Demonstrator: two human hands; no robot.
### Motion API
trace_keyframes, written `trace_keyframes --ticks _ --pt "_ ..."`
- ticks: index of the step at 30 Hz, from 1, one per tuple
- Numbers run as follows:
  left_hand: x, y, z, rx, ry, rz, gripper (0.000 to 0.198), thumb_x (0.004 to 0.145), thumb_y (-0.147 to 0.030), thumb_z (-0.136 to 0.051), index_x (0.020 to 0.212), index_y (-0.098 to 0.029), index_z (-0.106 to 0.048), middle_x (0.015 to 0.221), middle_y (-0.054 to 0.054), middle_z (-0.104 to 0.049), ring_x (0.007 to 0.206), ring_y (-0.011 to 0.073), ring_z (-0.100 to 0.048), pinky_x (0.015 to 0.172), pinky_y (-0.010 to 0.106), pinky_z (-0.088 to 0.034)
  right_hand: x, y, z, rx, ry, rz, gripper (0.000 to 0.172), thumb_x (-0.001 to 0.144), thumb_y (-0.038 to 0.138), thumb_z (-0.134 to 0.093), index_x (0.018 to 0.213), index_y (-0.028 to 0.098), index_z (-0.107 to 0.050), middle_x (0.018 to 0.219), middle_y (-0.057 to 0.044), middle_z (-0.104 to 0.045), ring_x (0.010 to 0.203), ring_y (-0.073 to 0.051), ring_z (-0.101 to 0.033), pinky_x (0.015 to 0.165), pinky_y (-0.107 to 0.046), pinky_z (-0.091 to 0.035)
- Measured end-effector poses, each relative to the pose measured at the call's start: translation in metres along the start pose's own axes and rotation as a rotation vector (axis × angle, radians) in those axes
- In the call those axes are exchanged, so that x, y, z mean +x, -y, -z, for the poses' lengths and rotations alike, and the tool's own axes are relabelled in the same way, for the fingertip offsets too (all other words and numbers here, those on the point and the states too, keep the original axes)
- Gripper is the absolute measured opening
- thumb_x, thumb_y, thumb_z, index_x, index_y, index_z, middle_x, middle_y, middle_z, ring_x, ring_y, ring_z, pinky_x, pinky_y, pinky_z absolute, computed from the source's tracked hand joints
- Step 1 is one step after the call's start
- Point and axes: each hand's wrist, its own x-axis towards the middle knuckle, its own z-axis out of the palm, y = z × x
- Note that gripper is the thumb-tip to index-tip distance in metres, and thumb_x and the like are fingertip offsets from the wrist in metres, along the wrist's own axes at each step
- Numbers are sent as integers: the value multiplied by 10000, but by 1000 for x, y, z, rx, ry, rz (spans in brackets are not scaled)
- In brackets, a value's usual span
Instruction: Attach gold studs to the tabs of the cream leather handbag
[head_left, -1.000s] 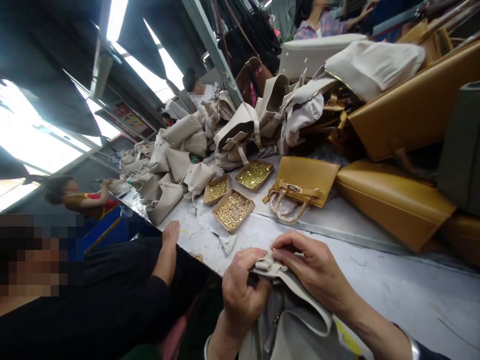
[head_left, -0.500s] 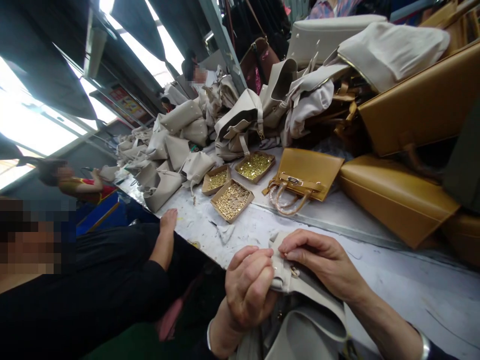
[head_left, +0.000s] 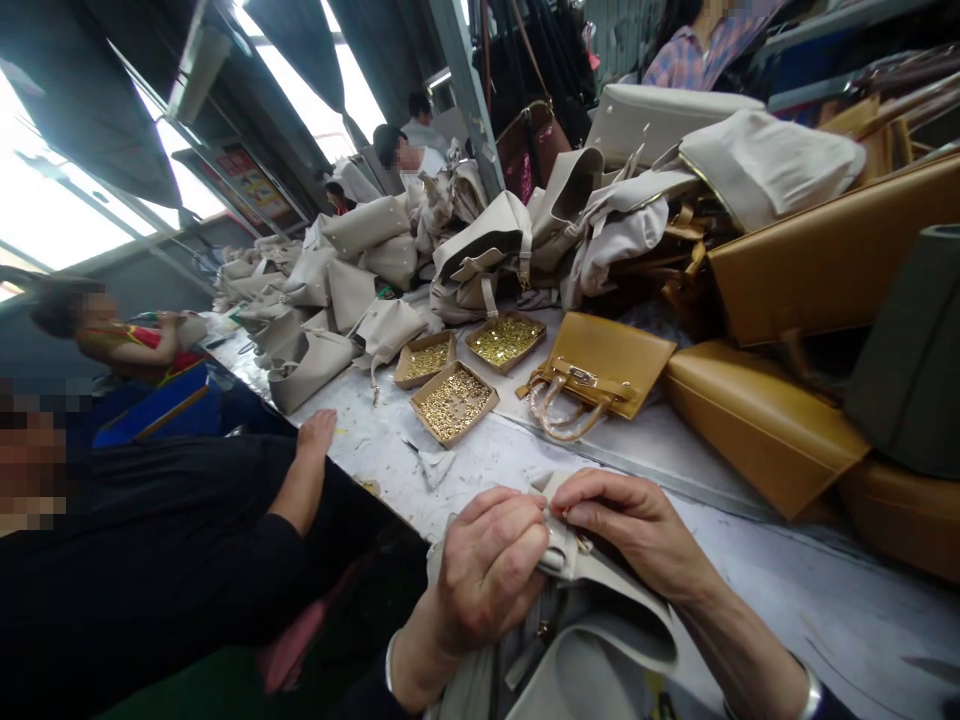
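A light grey handbag (head_left: pixel 577 665) lies at the table's edge in front of me, with straps and a small gold ring (head_left: pixel 583 544) on it. My left hand (head_left: pixel 491 565) is closed round the upper part of the bag, its fingers folded over a strap end. Beside it my right hand (head_left: pixel 637 525) pinches thumb against forefinger at the same spot. A tiny gold-coloured metal piece (head_left: pixel 564 514) shows at those fingertips; its exact kind is too small to tell. The fingers partly hide where both hands meet.
Cardboard trays of small gold fittings (head_left: pixel 454 402) stand beyond my hands, near a pointed tool (head_left: pixel 411 445). A mustard handbag (head_left: pixel 611 355) and larger mustard bags (head_left: pixel 765 410) lie right. Grey bags (head_left: pixel 319 370) pile up behind. A co-worker's hand (head_left: pixel 315 432) rests on the left table edge.
The view has shifted slightly, so the surroundings sit a little further left and lower. Both hands keep their hold at the same place on the grey bag, the fingers moving only slightly.
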Motion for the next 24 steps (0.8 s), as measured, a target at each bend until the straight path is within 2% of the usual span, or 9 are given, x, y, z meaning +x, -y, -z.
trace_keyframes --ticks 6,11,17,24 --pt "-6 2 -3 -19 -4 33 276 890 -70 -625 1157 -129 -598 1046 139 -752 1056 232 -715 921 446 -617 0 -4 0 -33 -33 -64 73 897 323 -765 884 254 -785 855 11 -744 805 -121 -653 767 -206 -506" --pt "-5 1 -4 -25 -21 24 322 857 -40 -654 1162 -123 -593 1038 140 -746 1043 235 -719 917 439 -622 0 -1 -1 -15 -52 -57 132 941 354 -711 897 229 -709 826 14 -696 762 -119 -621 724 -218 -499" --pt "1 2 -3 -67 -12 13 306 843 -6 -647 1135 -86 -605 1052 170 -730 1083 244 -697 919 445 -616 -2 10 -3 -213 6 13 126 989 351 -640 976 232 -679 919 0 -651 840 -134 -602 765 -238 -484" --pt "-5 4 -6 -91 -15 15 369 828 -3 -668 1177 -95 -589 1062 157 -726 1075 240 -702 939 446 -606 -3 12 -1 -188 45 -29 141 978 351 -656 956 226 -718 928 -18 -708 882 -165 -641 829 -273 -491"
